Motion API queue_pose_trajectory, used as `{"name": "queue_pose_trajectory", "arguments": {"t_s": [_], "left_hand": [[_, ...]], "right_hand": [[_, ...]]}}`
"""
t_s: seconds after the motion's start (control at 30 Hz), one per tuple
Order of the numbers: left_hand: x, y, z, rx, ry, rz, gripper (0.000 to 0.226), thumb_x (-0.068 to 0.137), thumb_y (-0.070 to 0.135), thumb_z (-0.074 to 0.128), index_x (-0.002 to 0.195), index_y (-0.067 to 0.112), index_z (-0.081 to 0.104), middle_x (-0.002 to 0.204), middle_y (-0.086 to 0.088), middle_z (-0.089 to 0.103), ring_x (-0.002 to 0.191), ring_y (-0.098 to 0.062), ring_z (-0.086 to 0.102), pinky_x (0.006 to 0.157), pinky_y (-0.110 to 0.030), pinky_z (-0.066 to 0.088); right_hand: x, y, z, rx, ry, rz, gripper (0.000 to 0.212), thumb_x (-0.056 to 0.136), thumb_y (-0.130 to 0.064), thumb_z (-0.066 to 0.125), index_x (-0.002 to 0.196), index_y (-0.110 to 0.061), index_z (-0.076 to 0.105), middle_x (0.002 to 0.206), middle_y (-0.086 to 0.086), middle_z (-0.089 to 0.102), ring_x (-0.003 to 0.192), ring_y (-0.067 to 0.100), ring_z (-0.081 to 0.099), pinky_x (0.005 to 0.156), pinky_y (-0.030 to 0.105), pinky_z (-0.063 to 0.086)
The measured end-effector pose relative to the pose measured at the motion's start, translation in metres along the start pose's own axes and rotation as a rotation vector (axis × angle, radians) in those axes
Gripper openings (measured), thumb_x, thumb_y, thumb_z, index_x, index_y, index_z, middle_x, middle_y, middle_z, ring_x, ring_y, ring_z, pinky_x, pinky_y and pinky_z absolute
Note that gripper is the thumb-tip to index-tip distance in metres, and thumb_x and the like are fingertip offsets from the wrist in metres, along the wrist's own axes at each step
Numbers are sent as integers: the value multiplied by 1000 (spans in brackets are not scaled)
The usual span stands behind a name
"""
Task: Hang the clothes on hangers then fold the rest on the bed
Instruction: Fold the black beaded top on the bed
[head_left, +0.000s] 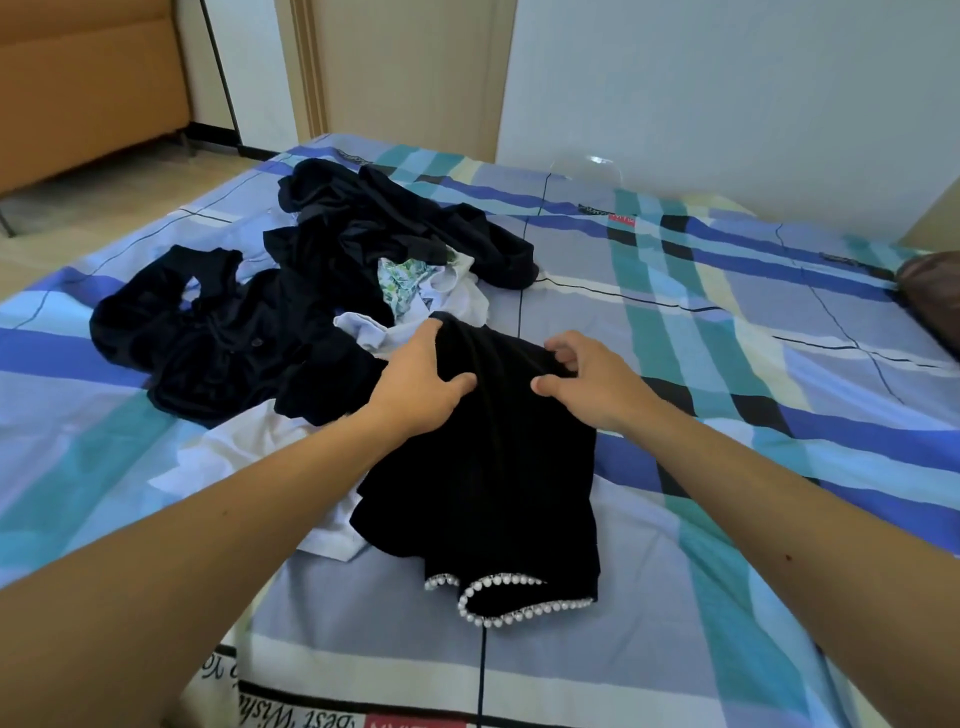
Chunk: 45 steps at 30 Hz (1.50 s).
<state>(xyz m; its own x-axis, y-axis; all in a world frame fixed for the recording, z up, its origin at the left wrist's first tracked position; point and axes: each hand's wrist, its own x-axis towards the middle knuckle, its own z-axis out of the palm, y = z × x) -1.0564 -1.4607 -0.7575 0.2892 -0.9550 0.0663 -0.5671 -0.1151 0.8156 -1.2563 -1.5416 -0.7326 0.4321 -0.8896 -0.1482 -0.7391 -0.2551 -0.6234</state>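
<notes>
L hand (415, 382), R hand (597, 387) on blk top (493, 499)

- The bed (727, 322) fills the near and middle ground, covered by a plaid sheet (810, 436) in blue, teal, cream and black; printed lettering (291, 712) runs along its near edge.
- A plain white wall (727, 78) stands far right, evenly and softly lit.
- A beige door (400, 67) with a moulded frame is at far centre.
- Orange-brown upholstered furniture (88, 78) sits far left, on a pale floor (104, 197).
- A dark skirting strip (213, 132) runs along the base of the far wall.
- A thin dark pole (221, 67) leans there.
- A brown cushion (930, 296) shows at the right edge.
- Something clear (597, 161) rises behind the bed's far edge; what it is cannot be told.
</notes>
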Motion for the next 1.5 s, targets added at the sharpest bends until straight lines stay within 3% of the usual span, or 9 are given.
{"name": "queue_pose_trajectory", "arguments": {"t_s": [0.2,0.37,0.47,0.63,0.7,0.83,1.0,1.2,1.5], "left_hand": [[17,9,5,-279,-190,232,40,95,7,66,132,20,57,113,10,68,109,-6,64,96,-24,50],[33,6,-6,-431,-185,94,30,97,7,63,125,17,62,108,-7,73,103,-21,71,90,-32,57],[42,-14,-9,-95,-129,-14,26,94,12,65,119,20,64,105,0,72,103,-22,69,92,-37,56],[36,-19,2,332,-16,-15,30,93,19,63,117,11,47,104,-4,54,103,-30,57,82,-41,49],[28,-8,4,499,100,81,39,90,22,67,117,13,42,104,-6,55,96,-28,55,72,-42,48],[20,1,9,871,241,292,33,89,39,67,109,15,56,107,-5,56,100,-27,53,84,-40,44],[20,2,14,795,130,8,32,98,45,56,94,13,54,89,-2,55,86,-26,59,65,-35,38],[28,-9,2,574,132,53,21,97,34,59,80,21,57,87,-1,63,83,-24,60,64,-37,46],[28,-4,-28,332,94,4,25,99,28,59,80,11,58,70,-3,59,66,-16,54,54,-27,35]], "right_hand": [[50,6,1,238,-109,28,66,96,-39,60,155,-27,33,147,4,53,126,23,58,110,43,45],[57,27,-19,314,-53,-2,18,96,-29,67,99,-12,74,91,8,76,83,17,71,76,25,55],[65,36,-24,238,132,-26,18,97,-30,67,86,-15,69,79,-1,67,75,14,62,67,25,45],[72,50,1,-217,128,7,19,98,-32,62,108,-16,65,108,7,64,101,30,60,92,41,49],[69,52,2,-259,146,24,18,99,-33,59,101,-15,64,106,12,66,100,36,61,91,46,51],[65,53,-10,-242,183,67,25,99,-35,56,82,-18,58,91,11,65,93,35,61,88,45,52],[75,40,-17,-198,144,30,27,99,-40,55,87,-17,63,89,7,66,90,29,63,87,46,51],[96,6,0,-156,51,-84,35,98,-50,54,114,-22,68,109,0,66,103,22,61,98,43,47],[118,1,7,142,111,-18,17,97,-22,63,84,-21,74,93,0,67,89,15,60,71,22,42]]}}
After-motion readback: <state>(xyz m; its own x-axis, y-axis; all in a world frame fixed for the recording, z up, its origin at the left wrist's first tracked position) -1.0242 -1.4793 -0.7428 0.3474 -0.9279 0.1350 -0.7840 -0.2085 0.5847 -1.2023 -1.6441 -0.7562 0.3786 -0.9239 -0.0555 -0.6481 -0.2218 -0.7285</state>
